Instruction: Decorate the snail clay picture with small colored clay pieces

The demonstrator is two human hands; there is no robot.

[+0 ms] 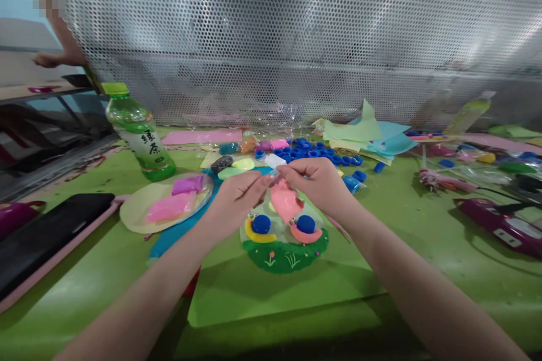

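Both hands meet over a round clay picture (pixel 283 256) that lies on a green sheet (pixel 228 299). Between them hangs a small bag of salmon-pink modelling clay (pixel 284 200). My left hand (pixel 239 194) pinches the bag's clear top edge from the left, fingers closed. From the right, my right hand (pixel 315 177) grips the same edge between thumb and forefinger. On the picture sit a yellow snail (pixel 259 234) and a pink snail (pixel 308 237), each with a blue shell, above dark green clay grass with small flowers. The bag covers part of the picture's upper half.
A green tea bottle (pixel 144 138) stands at the left. Pink clay packets (pixel 171 206) lie on a pale disc nearby. A phone (pixel 51 237) is at far left. Blue rings (pixel 313 152) and paper sheets (pixel 372 132) sit behind; a purple device (pixel 503 228) lies right. Perforated metal (pixel 271 39) borders the back.
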